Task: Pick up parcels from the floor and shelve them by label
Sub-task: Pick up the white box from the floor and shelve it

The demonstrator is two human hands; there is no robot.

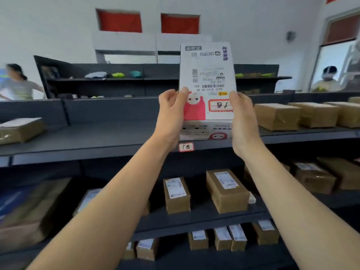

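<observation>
A flat white parcel (pixel 207 75) with a pink cartoon figure, barcodes and a red-framed handwritten label stands upright, held upside down above the top shelf (pixel 109 137). My left hand (pixel 171 112) grips its lower left edge and my right hand (pixel 242 115) grips its lower right edge. Its bottom rests on or just above another white parcel (pixel 202 131) lying flat on the shelf; contact is unclear. A small red-framed shelf label (pixel 186 147) is stuck on the shelf's front edge directly below.
Brown taped boxes (pixel 276 115) line the top shelf to the right, one box (pixel 19 131) sits at the left. Lower shelves hold several labelled brown boxes (pixel 227 189). A second rack (pixel 155 78) stands behind. One person (pixel 17 84) is far left, another person (pixel 327 78) far right.
</observation>
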